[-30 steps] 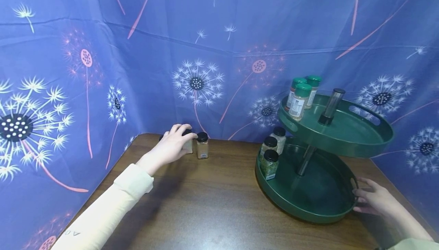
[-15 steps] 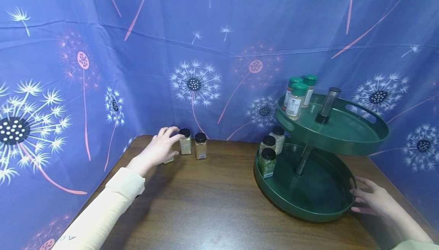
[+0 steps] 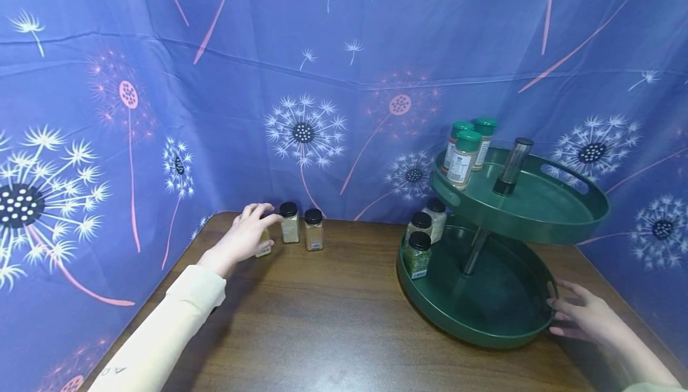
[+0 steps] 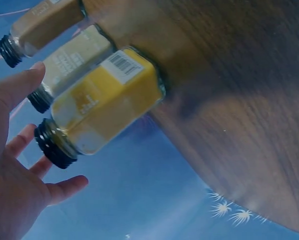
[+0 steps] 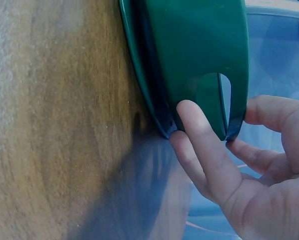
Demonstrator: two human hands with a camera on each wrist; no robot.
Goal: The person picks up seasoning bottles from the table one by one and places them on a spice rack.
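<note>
My left hand (image 3: 246, 233) is at the back left of the table, fingers spread around the black cap of a spice jar with yellow contents (image 4: 107, 102). In the left wrist view a gap shows between the thumb and that cap. Beside it stand a jar of pale spice (image 3: 290, 227) and a jar of tan spice (image 3: 314, 235), both black-capped. At the right, my right hand (image 3: 588, 314) holds the lower rim of a green two-tier round tray (image 5: 199, 45) by its handle slot. The fingers lie on its outer wall and the thumb is at its edge.
Several green-capped spice bottles (image 3: 463, 162) stand on the left of the upper tier. On the lower tier's left are black-capped jars, one with green flakes (image 3: 418, 256). A metal pole (image 3: 475, 251) joins the tiers. Patterned blue cloth (image 3: 236, 111) hangs behind the wooden table (image 3: 322, 320).
My left hand has moved left from the pale spice jar to the yellow one, uncovering the pale jar. My right hand stays at the tray's rim.
</note>
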